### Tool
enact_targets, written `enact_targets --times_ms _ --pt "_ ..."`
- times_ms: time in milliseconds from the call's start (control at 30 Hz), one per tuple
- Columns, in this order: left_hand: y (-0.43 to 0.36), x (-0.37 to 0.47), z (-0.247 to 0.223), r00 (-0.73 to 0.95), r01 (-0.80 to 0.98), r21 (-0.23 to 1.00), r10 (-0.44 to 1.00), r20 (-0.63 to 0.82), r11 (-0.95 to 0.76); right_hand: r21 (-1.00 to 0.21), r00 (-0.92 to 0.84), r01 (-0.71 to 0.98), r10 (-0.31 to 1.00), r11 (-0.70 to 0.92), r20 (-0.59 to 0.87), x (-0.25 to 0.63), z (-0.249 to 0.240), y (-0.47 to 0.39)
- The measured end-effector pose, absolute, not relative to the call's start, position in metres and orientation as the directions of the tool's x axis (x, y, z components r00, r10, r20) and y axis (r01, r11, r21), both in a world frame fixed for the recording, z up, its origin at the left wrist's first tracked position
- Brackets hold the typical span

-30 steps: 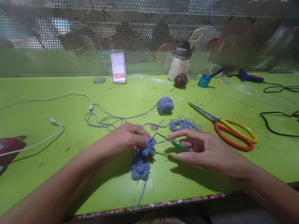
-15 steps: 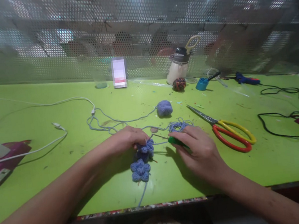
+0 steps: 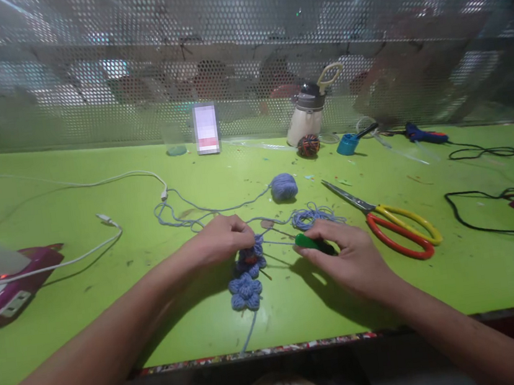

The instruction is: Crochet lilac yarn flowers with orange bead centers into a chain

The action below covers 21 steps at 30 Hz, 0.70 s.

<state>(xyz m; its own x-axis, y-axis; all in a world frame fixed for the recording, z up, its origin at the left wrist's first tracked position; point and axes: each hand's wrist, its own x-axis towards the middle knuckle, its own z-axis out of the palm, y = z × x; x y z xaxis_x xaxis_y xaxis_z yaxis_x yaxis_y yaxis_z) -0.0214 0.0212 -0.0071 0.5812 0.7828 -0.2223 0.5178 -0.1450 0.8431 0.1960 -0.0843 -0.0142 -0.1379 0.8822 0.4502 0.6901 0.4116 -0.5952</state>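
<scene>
My left hand (image 3: 225,237) pinches the upper end of a blue-purple crochet piece (image 3: 251,260) just above the table. Below it, a crocheted flower (image 3: 245,292) of the same yarn lies face up, with a yarn tail running to the table's front edge. My right hand (image 3: 341,248) is closed around the green handle of a crochet hook (image 3: 310,243). The hook's thin shaft points left toward the crochet piece; its tip is too small to make out. A strand of yarn stretches between the piece and my right hand. Loose yarn loops (image 3: 311,216) lie just beyond that hand.
A yarn ball (image 3: 284,187) sits farther back. Red-and-yellow scissors (image 3: 397,228) lie at right. Behind stand a bottle (image 3: 306,117), a dark multicoloured ball (image 3: 309,146), a blue pot (image 3: 348,144) and a phone (image 3: 206,130). A glue gun (image 3: 424,134) and a power strip (image 3: 28,277) flank them.
My right hand and the hook have drawn slightly right, away from the crochet piece. My left fingers have shifted on the piece, showing more of it. The view has moved a little.
</scene>
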Motion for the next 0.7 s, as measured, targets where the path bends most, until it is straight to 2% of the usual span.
enact_targets --times_ms 67,167,267,367,467,567,700 --pt "0.020 -0.024 -0.006 0.581 0.485 0.867 0.783 -0.221 -0.115 -0.501 -0.177 0.745 0.854 0.441 0.489 0.200 -0.012 -0.083" --pt "0.020 -0.027 -0.004 0.611 0.393 0.917 0.765 -0.204 -0.070 -0.270 -0.268 0.844 0.801 0.463 0.536 0.212 -0.009 -0.081" --pt "0.020 -0.026 -0.002 0.651 0.349 0.937 0.725 -0.225 -0.022 -0.146 -0.200 0.938 0.837 0.314 0.510 0.226 -0.009 -0.081" --pt "0.019 -0.024 -0.002 0.652 0.315 0.949 0.720 -0.238 0.028 -0.150 -0.092 0.975 0.916 0.162 0.390 0.233 -0.013 -0.084" --pt "0.017 -0.023 -0.004 0.630 0.270 0.960 0.740 -0.236 0.076 -0.166 -0.087 0.980 0.985 0.111 0.148 0.232 -0.018 -0.091" --pt "0.016 -0.023 -0.005 0.619 0.235 0.966 0.749 -0.236 0.110 -0.115 -0.173 0.977 0.983 0.179 0.060 0.228 -0.016 -0.094" --pt "0.017 -0.023 -0.005 0.616 0.200 0.971 0.755 -0.225 0.127 -0.138 -0.353 0.920 0.928 0.368 0.119 0.217 -0.002 -0.084"
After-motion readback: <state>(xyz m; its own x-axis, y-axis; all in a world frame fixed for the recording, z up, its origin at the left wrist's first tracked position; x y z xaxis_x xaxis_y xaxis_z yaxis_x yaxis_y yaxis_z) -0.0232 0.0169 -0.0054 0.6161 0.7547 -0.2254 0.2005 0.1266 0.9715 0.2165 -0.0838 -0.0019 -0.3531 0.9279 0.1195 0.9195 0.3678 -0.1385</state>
